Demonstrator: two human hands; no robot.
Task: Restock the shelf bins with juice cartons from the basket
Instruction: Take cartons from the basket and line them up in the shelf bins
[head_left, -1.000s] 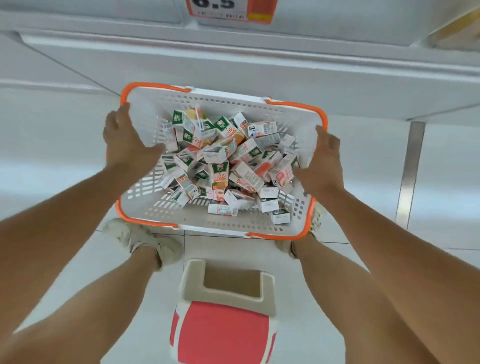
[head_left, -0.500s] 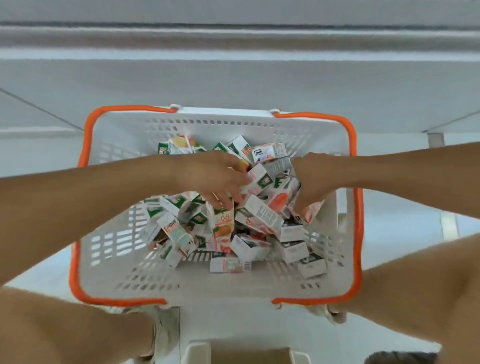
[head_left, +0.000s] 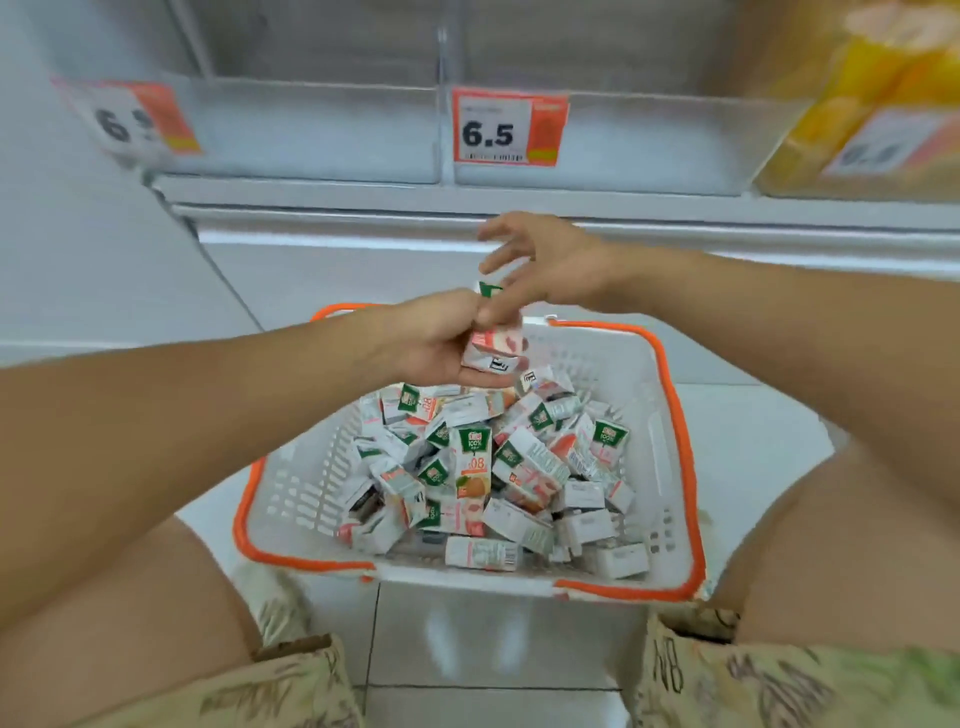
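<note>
Head view: your left hand has its grip closed around a few juice cartons, held above the far rim of the basket. Your right hand sits just above, fingers spread, pinching the top carton. The rest lie heaped below your grips. The shelf bins beyond look empty. Stacked loosely like this, a carton may slip as you lift.

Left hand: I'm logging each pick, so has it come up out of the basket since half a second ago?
Yes. The left hand was down among the cartons; now it is raised above the basket's far rim, gripping juice cartons.
</note>
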